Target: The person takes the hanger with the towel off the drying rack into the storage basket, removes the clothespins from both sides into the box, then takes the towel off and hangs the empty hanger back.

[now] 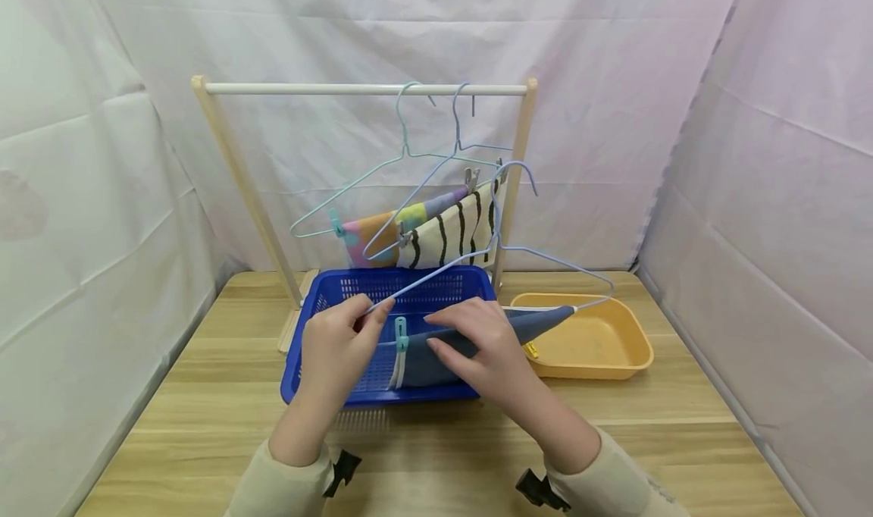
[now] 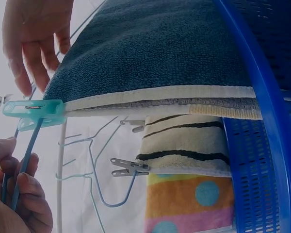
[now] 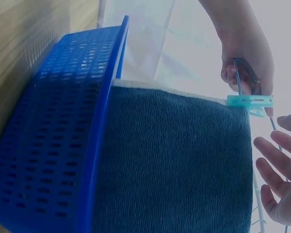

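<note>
The person wears pale cream sleeves: the left sleeve (image 1: 280, 490) and the right sleeve (image 1: 607, 483) both end in soft-edged cuffs short of the wrist, with the left hand (image 1: 341, 343) and right hand (image 1: 483, 343) bare beyond. On the inner side of each cuff sits a black, angular piece, the left fitting (image 1: 343, 472) and the right fitting (image 1: 541, 492), blocky and hard-edged. A faint greyish marking near the right sleeve's outer edge is too small to read.
</note>
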Available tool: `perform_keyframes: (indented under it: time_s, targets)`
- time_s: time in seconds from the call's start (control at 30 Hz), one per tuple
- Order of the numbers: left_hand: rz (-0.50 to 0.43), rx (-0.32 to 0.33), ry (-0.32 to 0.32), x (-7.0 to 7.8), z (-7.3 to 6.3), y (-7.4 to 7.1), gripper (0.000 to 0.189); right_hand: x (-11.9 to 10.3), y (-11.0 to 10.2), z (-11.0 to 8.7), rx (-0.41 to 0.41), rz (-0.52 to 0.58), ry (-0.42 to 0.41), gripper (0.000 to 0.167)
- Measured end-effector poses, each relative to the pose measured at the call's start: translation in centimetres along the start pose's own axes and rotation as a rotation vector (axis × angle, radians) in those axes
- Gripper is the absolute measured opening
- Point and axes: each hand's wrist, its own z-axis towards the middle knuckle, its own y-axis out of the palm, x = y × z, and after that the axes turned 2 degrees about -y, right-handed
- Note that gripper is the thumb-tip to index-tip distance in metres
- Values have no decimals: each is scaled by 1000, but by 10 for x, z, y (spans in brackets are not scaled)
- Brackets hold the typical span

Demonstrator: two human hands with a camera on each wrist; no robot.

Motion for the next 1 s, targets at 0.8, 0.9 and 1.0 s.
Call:
perform_keyframes:
  time_s: [0.8, 0.9, 1.0]
  targets:
    - [-4, -10, 39, 6, -1, 3, 42, -11, 13, 6, -100, 17, 119, 30]
    - [-2, -10, 40, 6, -1, 4, 42, -11, 13, 6, -98, 24, 115, 29]
    - [-3, -13, 36, 6, -1, 4, 42, -11, 13, 6, -99, 42, 117, 28]
